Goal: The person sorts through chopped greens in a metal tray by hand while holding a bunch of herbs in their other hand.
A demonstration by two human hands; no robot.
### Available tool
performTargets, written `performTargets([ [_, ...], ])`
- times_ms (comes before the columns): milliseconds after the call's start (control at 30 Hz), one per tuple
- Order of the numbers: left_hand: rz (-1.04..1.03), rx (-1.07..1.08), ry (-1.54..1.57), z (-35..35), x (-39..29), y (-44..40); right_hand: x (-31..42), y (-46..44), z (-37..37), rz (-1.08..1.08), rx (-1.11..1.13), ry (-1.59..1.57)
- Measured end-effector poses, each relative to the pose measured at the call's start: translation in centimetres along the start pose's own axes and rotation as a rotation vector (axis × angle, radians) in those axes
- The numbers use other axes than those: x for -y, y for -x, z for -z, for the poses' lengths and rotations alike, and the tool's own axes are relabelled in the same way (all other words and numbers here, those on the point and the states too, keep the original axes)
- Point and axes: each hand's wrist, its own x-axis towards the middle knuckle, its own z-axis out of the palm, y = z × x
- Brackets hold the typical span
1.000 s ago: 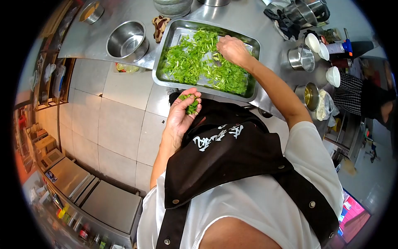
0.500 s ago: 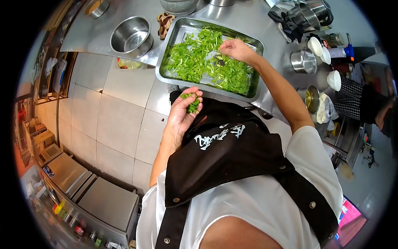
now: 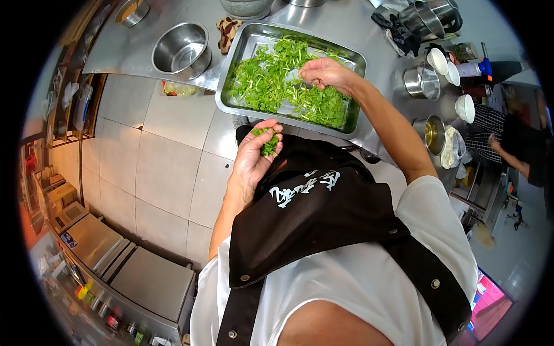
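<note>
A rectangular steel tray [image 3: 224, 92] holds loose chopped leafy greens [image 3: 259, 83], which look like cilantro, with pale cut stems. My left hand [image 3: 254, 153] is curled around a small bunch of the same greens [image 3: 268, 142], in front of the tray's near edge. Over the middle of the tray hovers my right hand [image 3: 326, 75], its thumb and fingertips pinched together just above the greens. Whatever sits between those fingertips is too small or hidden to make out.
An empty steel bowl [image 3: 183, 51] stands left of the tray, beside a brown patterned cloth [image 3: 228, 33]. Behind is a stone-grey bowl [image 3: 247, 7]. Steel pots [image 3: 422, 82] and white bowls [image 3: 465, 108] line the right side. A person in dark clothes [image 3: 519, 138] stands at far right.
My right hand has shifted slightly left and nearer to me over the tray. A dark bit seen among the greens no longer shows. My left hand keeps its hold, nearly still.
</note>
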Motion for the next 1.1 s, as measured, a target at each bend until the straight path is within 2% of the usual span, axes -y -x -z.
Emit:
performTargets([
  [133,0.001,-0.002,0.003,0.0,0.0,0.1,0.4,0.3,-0.7,0.066,-0.031,0.145],
  [233,0.001,-0.009,0.000,0.1,0.0,0.1,-2.7,-1.9,-0.4,0.374,-0.271,0.553],
  [333,-0.004,-0.015,0.005,0.3,-0.1,0.1,-2.6,-1.8,0.4,0.295,-0.128,0.288],
  [433,-0.005,-0.017,0.013,0.6,0.0,0.1,-0.9,0.5,-0.1,0.239,-0.132,0.745],
  [533,0.000,-0.018,0.011,0.5,0.1,0.1,-1.3,1.2,-1.0,0.331,0.152,0.839],
  [567,0.003,-0.018,0.008,0.4,0.1,0.1,-1.3,1.3,-1.5,0.261,0.186,1.003],
  [667,0.009,-0.011,0.002,0.1,0.1,0.0,-1.3,1.4,-3.2,0.328,-0.194,1.092],
  [700,0.009,-0.014,0.000,0.2,0.1,-0.1,-1.1,1.0,-2.4,0.448,-0.231,1.007],
  [800,0.003,-0.025,0.004,0.5,0.0,0.0,-0.7,0.9,-0.3,0.422,-0.201,1.136],
  [933,0.004,-0.034,0.013,0.7,0.0,0.1,-0.7,2.4,-1.6,0.286,0.093,1.189],
  [1067,0.006,-0.052,0.000,0.3,-0.1,0.3,-0.5,1.9,-1.9,0.453,-0.313,1.077],
  [1100,0.007,-0.049,-0.001,0.3,-0.1,0.3,-0.2,1.8,-1.6,0.434,-0.287,1.105],
])
